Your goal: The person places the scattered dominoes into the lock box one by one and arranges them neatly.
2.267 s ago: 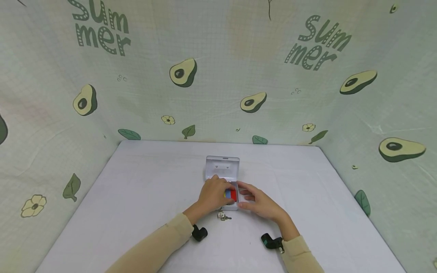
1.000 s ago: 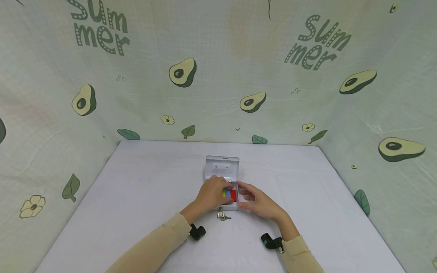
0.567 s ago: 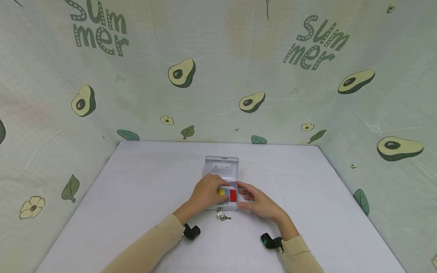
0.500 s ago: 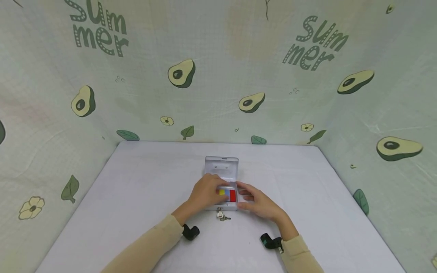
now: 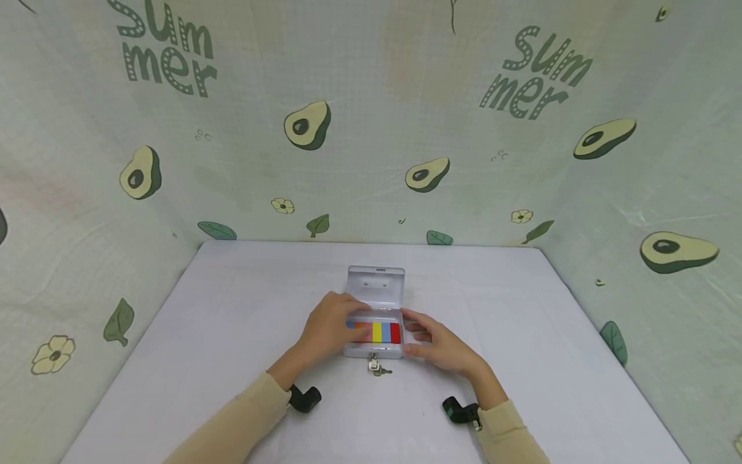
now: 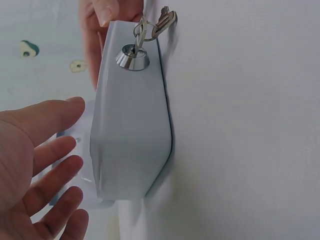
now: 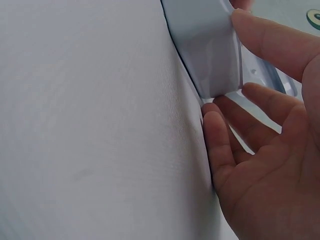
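Note:
A small grey metal cash box [image 5: 373,352] stands with its lid [image 5: 375,287] raised. Inside, a row of coloured strips or blocks [image 5: 386,332] shows red, blue, yellow and pink. My left hand [image 5: 328,327] hovers over the box's left end, covering part of the row; in the left wrist view, nothing lies between its spread thumb and fingers [image 6: 57,170]. At the right end, my right hand [image 5: 437,341] touches the box wall, thumb by the front corner and forefinger by the back one. Keys [image 6: 162,22] hang from the front lock [image 6: 132,59].
A white cloth covers the table [image 5: 261,277], and a printed avocado curtain [image 5: 371,212] surrounds its back and sides. Black wrist cameras [image 5: 305,398] sit at both cuffs.
My left hand has slid leftward across the box, uncovering more of the coloured row. The right hand stays at the right end, and the box has not moved.

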Available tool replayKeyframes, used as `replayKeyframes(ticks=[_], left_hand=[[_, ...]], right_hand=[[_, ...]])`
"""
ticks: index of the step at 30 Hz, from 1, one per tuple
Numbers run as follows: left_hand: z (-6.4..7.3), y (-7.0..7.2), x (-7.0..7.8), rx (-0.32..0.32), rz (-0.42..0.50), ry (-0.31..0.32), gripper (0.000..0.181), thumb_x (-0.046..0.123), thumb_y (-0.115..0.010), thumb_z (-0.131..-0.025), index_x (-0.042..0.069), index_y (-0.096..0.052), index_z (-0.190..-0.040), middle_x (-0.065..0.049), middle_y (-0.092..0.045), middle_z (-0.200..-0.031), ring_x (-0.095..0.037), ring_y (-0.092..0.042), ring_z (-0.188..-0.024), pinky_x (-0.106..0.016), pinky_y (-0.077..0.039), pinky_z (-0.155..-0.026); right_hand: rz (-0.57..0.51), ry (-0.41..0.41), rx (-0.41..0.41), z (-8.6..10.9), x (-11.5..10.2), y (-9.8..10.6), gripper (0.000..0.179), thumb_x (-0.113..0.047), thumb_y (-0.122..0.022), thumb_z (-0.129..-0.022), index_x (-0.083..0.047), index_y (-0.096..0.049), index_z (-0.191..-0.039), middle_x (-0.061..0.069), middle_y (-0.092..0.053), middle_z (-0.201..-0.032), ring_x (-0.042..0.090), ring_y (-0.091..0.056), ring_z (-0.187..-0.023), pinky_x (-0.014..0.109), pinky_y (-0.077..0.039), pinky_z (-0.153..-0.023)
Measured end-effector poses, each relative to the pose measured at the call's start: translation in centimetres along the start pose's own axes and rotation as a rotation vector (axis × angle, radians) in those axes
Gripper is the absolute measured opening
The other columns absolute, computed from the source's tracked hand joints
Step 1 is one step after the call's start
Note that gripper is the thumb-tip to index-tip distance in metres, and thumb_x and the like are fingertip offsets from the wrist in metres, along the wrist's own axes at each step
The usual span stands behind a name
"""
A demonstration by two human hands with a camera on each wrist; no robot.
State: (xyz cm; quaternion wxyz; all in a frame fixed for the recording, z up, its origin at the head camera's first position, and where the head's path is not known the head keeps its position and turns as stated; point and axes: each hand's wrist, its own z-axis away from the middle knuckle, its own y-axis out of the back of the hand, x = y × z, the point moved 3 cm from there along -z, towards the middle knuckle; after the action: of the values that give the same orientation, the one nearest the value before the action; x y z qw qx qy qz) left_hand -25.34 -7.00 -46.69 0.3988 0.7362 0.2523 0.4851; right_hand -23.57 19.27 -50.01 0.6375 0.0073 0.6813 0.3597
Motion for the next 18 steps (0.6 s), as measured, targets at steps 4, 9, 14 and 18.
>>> replayKeyframes(ticks=[4,9,14,18], left_hand=[[0.6,1.1,-1.0,0.025,0.013,0.016,0.04,0.033,-0.092,-0.084,0.024,-0.081,-0.122,0.003,-0.074,-0.119,-0.02,-0.057,-0.107,-0.036,-0.054,-0.081],[1.6,2.5,-2.0,0.056,-0.003,0.031,0.045,0.034,-0.092,-0.083,0.023,-0.08,-0.124,0.002,-0.074,-0.123,-0.024,-0.059,-0.112,-0.041,-0.056,-0.088],[2.6,3.6,-3.1,0.084,-0.06,0.041,0.049,0.039,-0.091,-0.084,0.024,-0.078,-0.128,0.001,-0.074,-0.127,-0.026,-0.06,-0.117,-0.045,-0.058,-0.094],[3.3,4.3,-4.3,0.117,-0.099,0.037,0.049,0.038,-0.091,-0.085,0.024,-0.077,-0.13,-0.001,-0.073,-0.129,-0.029,-0.06,-0.12,-0.05,-0.058,-0.098]], right_hand=[[-0.01,-0.005,0.004,0.0,-0.1,0.0,0.079,-0.031,-0.078,-0.098,-0.014,-0.039,-0.165,0.014,-0.049,-0.16,0.036,-0.052,-0.141,0.056,-0.043,-0.12],[0.004,-0.008,-0.006,0.0,-0.1,-0.1,0.08,-0.033,-0.077,-0.098,-0.014,-0.038,-0.165,0.014,-0.049,-0.16,0.036,-0.052,-0.142,0.056,-0.043,-0.12],[0.017,-0.02,0.006,0.3,-0.1,0.2,0.079,-0.033,-0.077,-0.098,-0.015,-0.039,-0.165,0.012,-0.049,-0.161,0.036,-0.053,-0.141,0.056,-0.044,-0.119],[0.054,-0.024,0.03,0.8,-0.1,0.5,0.077,-0.032,-0.077,-0.099,-0.016,-0.04,-0.165,0.01,-0.046,-0.163,0.035,-0.054,-0.14,0.057,-0.045,-0.118]])
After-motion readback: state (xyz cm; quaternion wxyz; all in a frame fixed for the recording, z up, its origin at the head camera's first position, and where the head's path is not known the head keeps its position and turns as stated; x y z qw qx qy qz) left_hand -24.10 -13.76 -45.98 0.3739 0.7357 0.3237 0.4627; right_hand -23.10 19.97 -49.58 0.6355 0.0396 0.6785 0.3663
